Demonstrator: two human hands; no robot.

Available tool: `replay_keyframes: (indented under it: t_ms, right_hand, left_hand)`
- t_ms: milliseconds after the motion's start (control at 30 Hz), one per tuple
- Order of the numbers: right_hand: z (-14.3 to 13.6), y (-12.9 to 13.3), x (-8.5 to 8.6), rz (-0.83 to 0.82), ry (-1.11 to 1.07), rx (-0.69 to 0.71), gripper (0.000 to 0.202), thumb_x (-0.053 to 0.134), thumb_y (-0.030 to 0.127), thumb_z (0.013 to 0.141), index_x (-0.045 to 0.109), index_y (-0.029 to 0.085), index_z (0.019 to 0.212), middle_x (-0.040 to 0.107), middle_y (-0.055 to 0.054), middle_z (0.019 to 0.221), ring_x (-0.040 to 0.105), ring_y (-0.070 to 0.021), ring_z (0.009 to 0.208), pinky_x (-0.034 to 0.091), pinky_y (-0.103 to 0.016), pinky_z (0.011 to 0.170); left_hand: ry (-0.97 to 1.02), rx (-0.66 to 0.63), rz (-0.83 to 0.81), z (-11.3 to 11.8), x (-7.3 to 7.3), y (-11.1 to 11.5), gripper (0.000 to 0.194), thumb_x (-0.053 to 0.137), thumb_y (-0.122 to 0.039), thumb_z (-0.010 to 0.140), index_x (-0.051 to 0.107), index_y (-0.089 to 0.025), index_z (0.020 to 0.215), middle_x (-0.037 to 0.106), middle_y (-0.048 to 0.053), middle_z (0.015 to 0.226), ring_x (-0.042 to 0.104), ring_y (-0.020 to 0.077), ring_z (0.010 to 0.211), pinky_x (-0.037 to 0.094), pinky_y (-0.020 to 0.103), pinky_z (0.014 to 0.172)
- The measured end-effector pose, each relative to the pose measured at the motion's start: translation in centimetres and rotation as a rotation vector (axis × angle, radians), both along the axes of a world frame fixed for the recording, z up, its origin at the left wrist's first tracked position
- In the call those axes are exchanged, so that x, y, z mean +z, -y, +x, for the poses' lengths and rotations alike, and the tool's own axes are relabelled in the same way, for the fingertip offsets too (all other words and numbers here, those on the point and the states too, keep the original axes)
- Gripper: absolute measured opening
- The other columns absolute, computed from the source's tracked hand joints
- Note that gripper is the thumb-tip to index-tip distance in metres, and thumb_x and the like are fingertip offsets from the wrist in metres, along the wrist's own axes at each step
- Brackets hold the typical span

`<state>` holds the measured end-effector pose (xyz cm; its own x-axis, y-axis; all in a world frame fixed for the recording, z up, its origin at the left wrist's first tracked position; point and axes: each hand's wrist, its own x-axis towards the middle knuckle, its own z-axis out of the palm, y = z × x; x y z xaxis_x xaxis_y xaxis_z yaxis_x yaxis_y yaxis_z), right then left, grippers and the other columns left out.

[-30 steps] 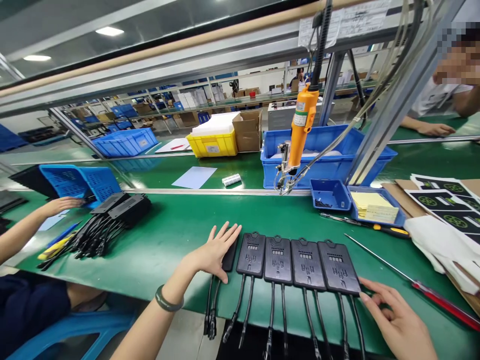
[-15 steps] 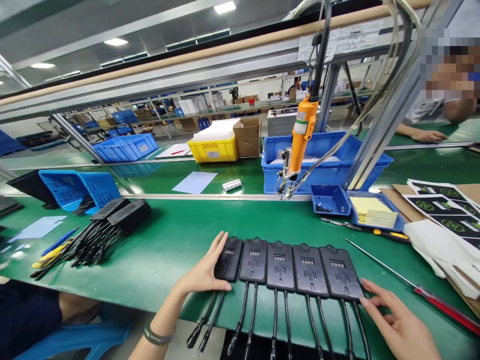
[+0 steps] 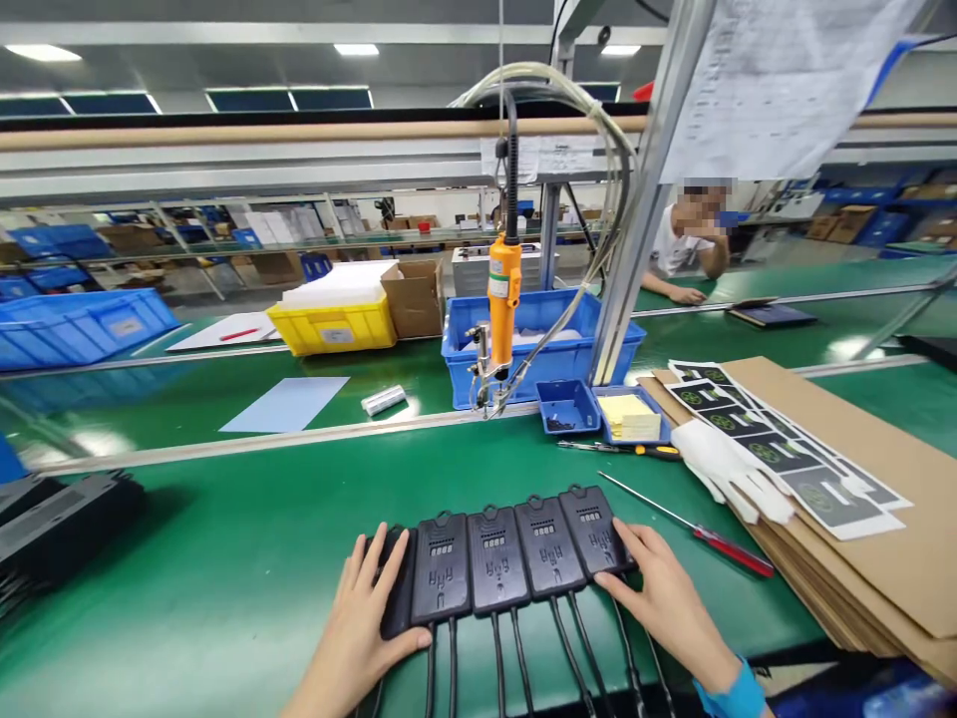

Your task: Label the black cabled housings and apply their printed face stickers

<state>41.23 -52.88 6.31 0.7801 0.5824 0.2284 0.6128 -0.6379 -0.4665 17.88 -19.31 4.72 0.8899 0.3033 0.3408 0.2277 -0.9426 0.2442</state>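
Several black controller boxes (image 3: 494, 560) lie side by side in a row on the green table, display faces up, their black cables running toward the front edge. My left hand (image 3: 366, 608) rests with spread fingers over the leftmost box, covering part of it. At the other end, my right hand (image 3: 654, 588) touches the outer side of the rightmost box (image 3: 596, 529), thumb at its lower edge and fingers near its upper right side, thumb and fingers apart.
An orange electric screwdriver (image 3: 503, 304) hangs behind the row. Right of the boxes lie a red-handled screwdriver (image 3: 729, 550), a white glove (image 3: 729, 469) and cardboard sheets (image 3: 859, 449). More black units (image 3: 67, 519) are at left. A person (image 3: 684, 244) sits across the tables.
The view has turned right and levelled. Both hands remain at the ends of the row; my left hand now lies more over the leftmost box, and the right-hand boxes sit more slanted.
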Motion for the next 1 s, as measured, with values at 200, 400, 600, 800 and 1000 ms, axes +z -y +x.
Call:
replay_keyframes:
  t_ms: [200,400,600,800,1000]
  right_hand:
    - [0.6,1.1,2.1,-0.109,0.064,0.082,0.058,0.068,0.033,0.082,0.055,0.020,0.137,0.061,-0.008,0.127,0.061,-0.0231,0.114,0.054,-0.029,0.093]
    - [8.7,4.8,5.5,-0.176,0.278,-0.240,0.028,0.049,0.028,0.098,0.064,0.013,0.116,0.064,-0.015,0.109,0.060,-0.0278,0.105,0.049,-0.043,0.092]
    - [14.4,6.0,6.2,-0.246,0.375,-0.526,0.010,0.066,0.021,0.090,0.062,0.013,0.092,0.061,-0.007,0.100,0.059,-0.0221,0.098,0.050,-0.040,0.085]
    - [11.6,6.2,7.7,-0.133,0.322,-0.378,0.013,0.052,0.023,0.093,0.059,0.014,0.087,0.063,-0.009,0.086,0.061,-0.0250,0.088,0.051,-0.040,0.078]
    - [5.0,1.3,5.7,-0.085,0.104,0.062,0.036,0.031,0.030,0.099,0.060,0.020,0.116,0.068,-0.009,0.109,0.067,-0.0209,0.095,0.057,-0.033,0.079]
  left_hand:
    - [-0.086,-0.274,0.218,2.5,0.6,-2.3,0.106,0.061,-0.080,0.073,0.014,-0.036,0.156,0.033,0.011,0.157,0.033,0.0471,0.141,0.032,0.072,0.107]
    - [-0.049,-0.285,0.198,3.0,-1.7,-4.0,0.111,0.063,-0.083,0.068,0.015,-0.036,0.156,0.033,0.007,0.158,0.036,0.0424,0.141,0.024,0.062,0.117]
    - [0.007,-0.260,0.096,2.3,-1.3,-3.4,0.104,0.059,-0.079,0.075,0.011,-0.037,0.157,0.028,0.008,0.161,0.028,0.0399,0.146,0.020,0.063,0.118]
    - [0.202,0.252,-0.356,-0.5,-0.2,-1.7,0.066,0.049,-0.068,0.086,0.048,-0.032,0.142,0.041,0.009,0.153,0.049,0.0375,0.132,0.059,0.047,0.086]
    - [0.331,0.470,-0.833,-1.7,-0.6,-0.4,0.089,0.060,-0.082,0.064,0.056,-0.020,0.128,0.061,0.014,0.131,0.058,0.0376,0.122,0.054,0.051,0.098]
